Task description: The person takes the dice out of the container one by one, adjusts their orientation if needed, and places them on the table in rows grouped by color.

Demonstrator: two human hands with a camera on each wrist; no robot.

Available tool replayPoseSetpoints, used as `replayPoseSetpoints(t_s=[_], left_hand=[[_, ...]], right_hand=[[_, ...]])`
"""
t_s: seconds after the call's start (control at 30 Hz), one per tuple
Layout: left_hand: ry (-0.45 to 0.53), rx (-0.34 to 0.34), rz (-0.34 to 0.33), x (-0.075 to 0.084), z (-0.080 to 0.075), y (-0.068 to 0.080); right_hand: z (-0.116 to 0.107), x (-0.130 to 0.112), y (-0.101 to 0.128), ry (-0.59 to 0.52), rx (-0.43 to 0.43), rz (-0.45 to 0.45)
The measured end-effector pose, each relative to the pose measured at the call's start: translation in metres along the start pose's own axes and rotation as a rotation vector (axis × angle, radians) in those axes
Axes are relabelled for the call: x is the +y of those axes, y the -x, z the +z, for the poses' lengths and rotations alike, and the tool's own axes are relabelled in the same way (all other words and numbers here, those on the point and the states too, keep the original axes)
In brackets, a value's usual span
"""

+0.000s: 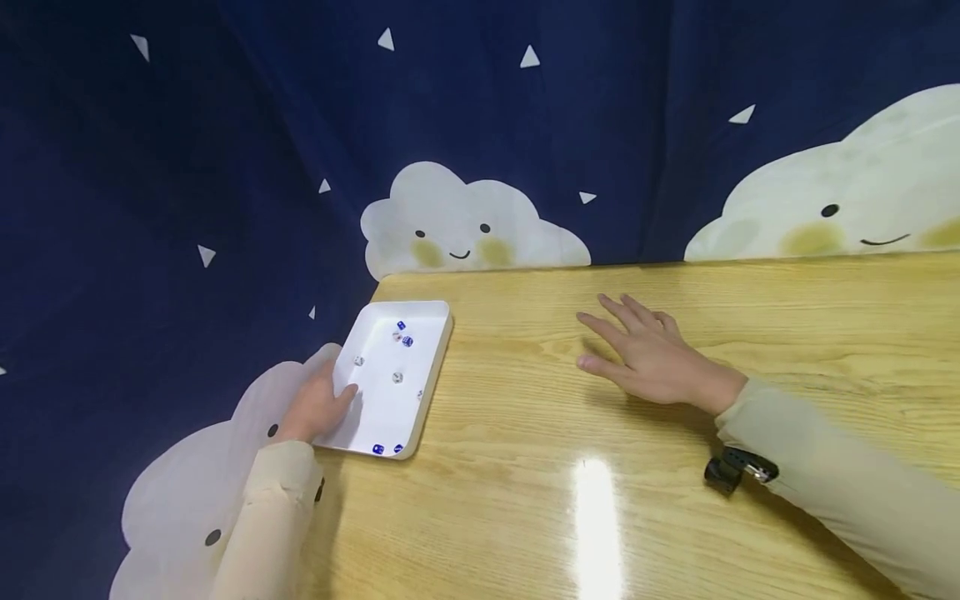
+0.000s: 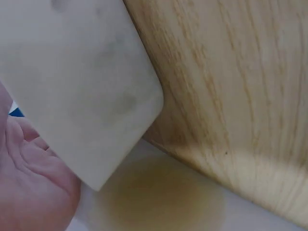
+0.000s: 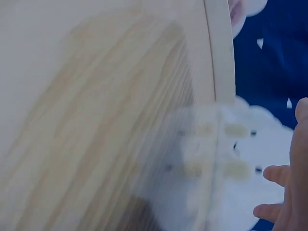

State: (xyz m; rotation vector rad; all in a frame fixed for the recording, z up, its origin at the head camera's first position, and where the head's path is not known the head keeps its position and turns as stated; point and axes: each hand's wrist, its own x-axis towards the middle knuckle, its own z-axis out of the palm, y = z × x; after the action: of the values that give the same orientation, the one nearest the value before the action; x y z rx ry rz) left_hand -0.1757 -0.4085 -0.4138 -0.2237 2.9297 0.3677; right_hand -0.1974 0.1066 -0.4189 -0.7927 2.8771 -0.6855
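Observation:
A white rectangular tray (image 1: 431, 367) sits at the left corner of the wooden table (image 1: 525, 467), partly over the edge. Several small dice, some blue (image 1: 407, 341) and some clear (image 1: 397, 377), lie scattered inside it. My left hand (image 1: 318, 406) grips the tray's near left rim, thumb inside. In the left wrist view the tray's underside (image 2: 82, 91) fills the upper left, with my palm (image 2: 29, 183) below it. My right hand (image 1: 645, 350) lies flat on the table with fingers spread, holding nothing; its fingertips (image 3: 274, 173) show at the right edge of the right wrist view.
A dark blue curtain with white cloud faces (image 1: 465, 221) hangs behind and to the left of the table. A glare patch (image 1: 596, 508) shines on the tabletop near me. A black wrist camera mount (image 1: 731, 468) sits on my right sleeve.

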Motion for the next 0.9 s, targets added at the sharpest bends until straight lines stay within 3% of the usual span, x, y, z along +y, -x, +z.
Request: replayPoseSetpoints(t_s=[0.27,0.5,0.73,0.9], left_hand=[[-0.102,0.047,0.066,0.001,0.000,0.000],[-0.082,0.081,0.079,-0.007,0.005,0.001],[-0.039,0.153,0.134,-0.018,0.017,0.000],[-0.035,0.188,0.166,-0.020,0.021,-0.002]], right_hand=[[0.021,-0.036,-0.028,-0.036,-0.036,-0.057],[0.042,-0.059,-0.048,-0.057,-0.058,-0.098],[0.058,-0.087,-0.070,-0.048,-0.095,-0.114],[0.068,-0.102,-0.082,-0.030,-0.072,-0.119]])
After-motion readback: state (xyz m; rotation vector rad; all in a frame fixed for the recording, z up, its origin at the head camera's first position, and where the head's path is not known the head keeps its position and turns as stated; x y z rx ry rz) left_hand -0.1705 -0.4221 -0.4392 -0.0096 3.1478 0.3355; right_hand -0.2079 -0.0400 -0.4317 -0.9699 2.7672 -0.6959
